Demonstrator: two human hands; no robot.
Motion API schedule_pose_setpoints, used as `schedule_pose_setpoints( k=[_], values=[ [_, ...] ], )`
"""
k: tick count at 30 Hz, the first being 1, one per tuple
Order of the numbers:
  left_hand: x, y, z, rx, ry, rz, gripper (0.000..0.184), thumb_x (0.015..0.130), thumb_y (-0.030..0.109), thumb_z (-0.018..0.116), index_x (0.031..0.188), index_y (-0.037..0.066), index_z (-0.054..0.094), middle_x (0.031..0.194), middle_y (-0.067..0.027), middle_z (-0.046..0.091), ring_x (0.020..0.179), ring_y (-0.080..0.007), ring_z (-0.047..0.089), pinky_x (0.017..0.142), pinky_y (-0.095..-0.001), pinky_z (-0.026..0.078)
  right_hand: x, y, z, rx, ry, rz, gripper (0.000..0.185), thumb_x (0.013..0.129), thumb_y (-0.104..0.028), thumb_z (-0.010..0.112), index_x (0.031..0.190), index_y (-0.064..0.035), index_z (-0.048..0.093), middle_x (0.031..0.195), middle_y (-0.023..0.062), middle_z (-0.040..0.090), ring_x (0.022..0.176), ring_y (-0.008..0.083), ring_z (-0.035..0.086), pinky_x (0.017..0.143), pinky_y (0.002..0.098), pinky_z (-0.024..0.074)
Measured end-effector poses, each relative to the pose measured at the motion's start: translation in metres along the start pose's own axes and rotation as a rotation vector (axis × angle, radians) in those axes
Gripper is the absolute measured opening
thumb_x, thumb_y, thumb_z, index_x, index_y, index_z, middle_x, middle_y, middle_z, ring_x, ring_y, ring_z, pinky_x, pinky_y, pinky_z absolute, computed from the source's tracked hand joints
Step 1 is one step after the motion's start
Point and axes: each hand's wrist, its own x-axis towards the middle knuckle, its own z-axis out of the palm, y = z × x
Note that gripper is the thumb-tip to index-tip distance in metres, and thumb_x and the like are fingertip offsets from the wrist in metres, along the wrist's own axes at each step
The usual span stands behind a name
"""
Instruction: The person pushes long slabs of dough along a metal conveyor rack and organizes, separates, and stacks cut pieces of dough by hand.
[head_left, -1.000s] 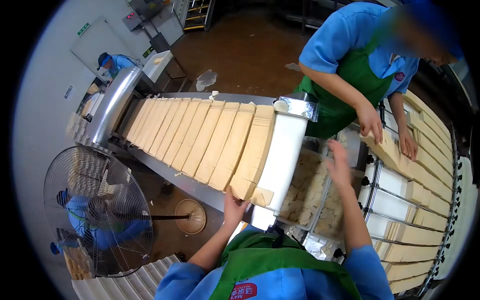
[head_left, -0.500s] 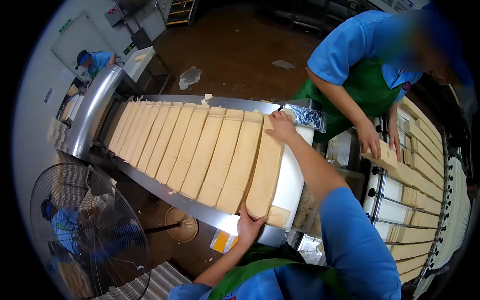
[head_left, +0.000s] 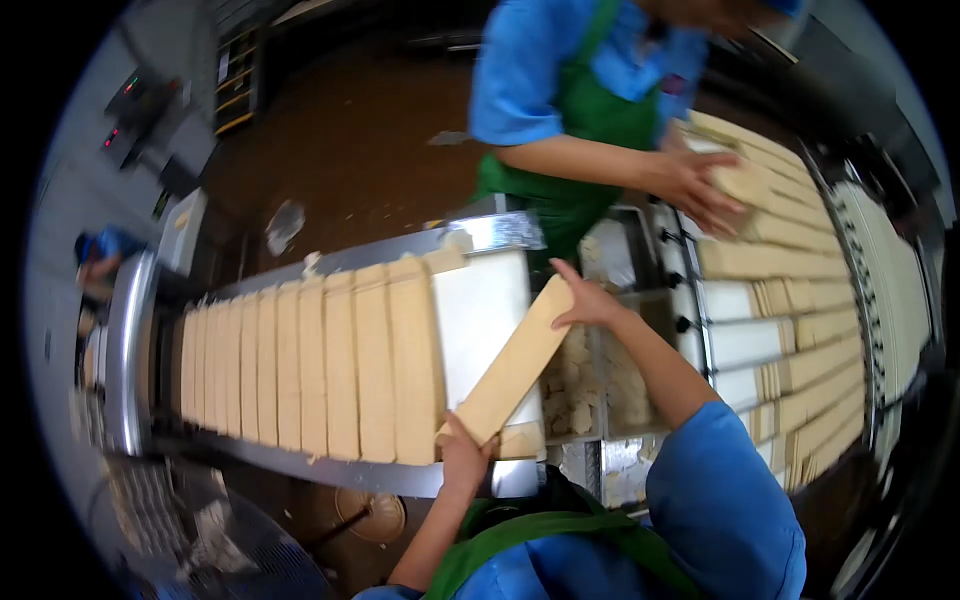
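Between my two hands a long, pale dough slab (head_left: 512,362) is held at a slant over the white belt end (head_left: 478,300). My left hand (head_left: 466,462) grips its near end, thumb and fingers on either side. At the far end my right hand (head_left: 590,300) is closed round the other tip. Just left of it, more dough slabs (head_left: 345,365) lie side by side in a row along the conveyor. A small dough piece (head_left: 521,440) rests on the belt's near corner, close to my left hand.
Across from me a co-worker's hand (head_left: 700,190) holds a dough piece above a divided rack (head_left: 735,345) of dough strips at right. Trays of dough scraps (head_left: 572,395) sit between. A metal machine cover (head_left: 130,350) and a fan (head_left: 215,540) are at left.
The end slab has come away from the row and turned slantwise between my hands, uncovering white belt. My view has shifted right. The co-worker's hands have moved further over the rack.
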Motion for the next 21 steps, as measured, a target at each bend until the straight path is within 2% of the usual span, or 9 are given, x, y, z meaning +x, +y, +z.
schedule_pose_setpoints(
  k=[2, 4, 7, 11, 14, 17, 19, 20, 21],
  values=[
    [0.0, 0.008, 0.004, 0.004, 0.037, -0.014, 0.102, 0.068, 0.033, 0.08, 0.139, -0.002, 0.015, 0.109, -0.0438, 0.041, 0.094, -0.0516, 0.053, 0.082, -0.0472, 0.047, -0.039, 0.003, -0.006, -0.334, -0.084, -0.113, 0.121, 0.048, -0.039, 0.087, 0.146, -0.0212, 0.018, 0.128, 0.0255, 0.045, 0.104, 0.0434, 0.055, 0.089, 0.0418, 0.0464],
    [0.002, 0.011, 0.003, 0.016, 0.077, 0.023, 0.099, 0.066, 0.032, 0.082, 0.136, -0.001, 0.02, 0.109, -0.0413, 0.042, 0.096, -0.0519, 0.052, 0.083, -0.0479, 0.046, -0.068, 0.017, -0.002, -0.361, -0.082, -0.083, 0.118, 0.045, -0.041, 0.087, 0.144, -0.021, 0.025, 0.13, 0.0267, 0.039, 0.1, 0.0448, 0.056, 0.087, 0.0426, 0.0477],
    [0.011, 0.008, 0.004, 0.056, 0.131, 0.263, 0.098, 0.063, 0.027, 0.083, 0.136, -0.001, 0.024, 0.112, -0.0363, 0.044, 0.1, -0.0498, 0.051, 0.085, -0.0477, 0.045, -0.117, -0.008, -0.024, -0.439, 0.129, 0.001, 0.104, 0.048, -0.044, 0.084, 0.138, -0.0182, 0.039, 0.119, 0.0261, 0.046, 0.092, 0.0395, 0.06, 0.08, 0.0421, 0.0497],
    [-0.013, 0.081, -0.01, -0.034, 0.226, 0.504, 0.093, 0.061, 0.017, 0.083, 0.136, 0.003, 0.031, 0.113, -0.0286, 0.045, 0.102, -0.0441, 0.05, 0.087, -0.0463, 0.044, -0.189, -0.017, -0.08, -0.314, 0.317, 0.089, 0.103, 0.05, -0.041, 0.084, 0.138, -0.0194, 0.037, 0.118, 0.0226, 0.048, 0.097, 0.0389, 0.058, 0.082, 0.0421, 0.049],
    [-0.041, 0.158, -0.019, -0.055, 0.127, 0.557, 0.091, 0.062, 0.015, 0.082, 0.137, 0.007, 0.031, 0.111, -0.0286, 0.045, 0.101, -0.045, 0.05, 0.087, -0.0456, 0.044, -0.25, 0.008, -0.118, -0.244, 0.47, 0.06, 0.105, 0.05, -0.04, 0.085, 0.139, -0.0168, 0.035, 0.126, 0.0231, 0.045, 0.101, 0.039, 0.057, 0.087, 0.0417, 0.0469],
    [-0.044, 0.207, -0.003, -0.083, 0.083, 0.656, 0.079, 0.073, 0.018, 0.074, 0.138, 0.01, 0.032, 0.11, -0.0262, 0.046, 0.099, -0.0443, 0.051, 0.086, -0.0447, 0.044, -0.293, 0.055, -0.144, -0.124, 0.609, 0.086, 0.096, 0.061, -0.043, 0.081, 0.139, -0.0138, 0.035, 0.126, 0.0245, 0.047, 0.104, 0.0374, 0.056, 0.089, 0.0418, 0.0456],
    [-0.037, 0.231, 0.018, -0.129, 0.105, 0.772, 0.056, 0.088, 0.02, 0.057, 0.138, 0.01, 0.036, 0.109, -0.0244, 0.048, 0.099, -0.0421, 0.052, 0.086, -0.0437, 0.044, -0.301, 0.106, -0.153, 0.02, 0.82, 0.418, 0.082, 0.073, -0.05, 0.071, 0.133, -0.0032, 0.04, 0.118, 0.0249, 0.055, 0.105, 0.0369, 0.057, 0.091, 0.0423, 0.0448],
    [-0.034, 0.244, 0.025, -0.125, 0.111, 0.773, 0.056, 0.088, 0.02, 0.057, 0.138, 0.01, 0.036, 0.109, -0.0244, 0.048, 0.099, -0.0421, 0.052, 0.086, -0.0437, 0.044, -0.3, 0.113, -0.166, 0.025, 0.822, 0.412, 0.082, 0.073, -0.05, 0.071, 0.133, -0.0032, 0.04, 0.118, 0.0249, 0.055, 0.105, 0.0369, 0.057, 0.091, 0.0423, 0.0448],
    [-0.03, 0.258, 0.032, -0.116, 0.042, 0.763, 0.05, 0.09, 0.018, 0.053, 0.138, 0.01, 0.037, 0.107, -0.0243, 0.049, 0.1, -0.0416, 0.052, 0.087, -0.0433, 0.043, -0.298, 0.121, -0.181, -0.09, 0.728, 0.64, 0.075, 0.078, -0.053, 0.063, 0.127, 0.0005, 0.045, 0.113, 0.0245, 0.059, 0.103, 0.0378, 0.058, 0.09, 0.0425, 0.0456]
  ],
)
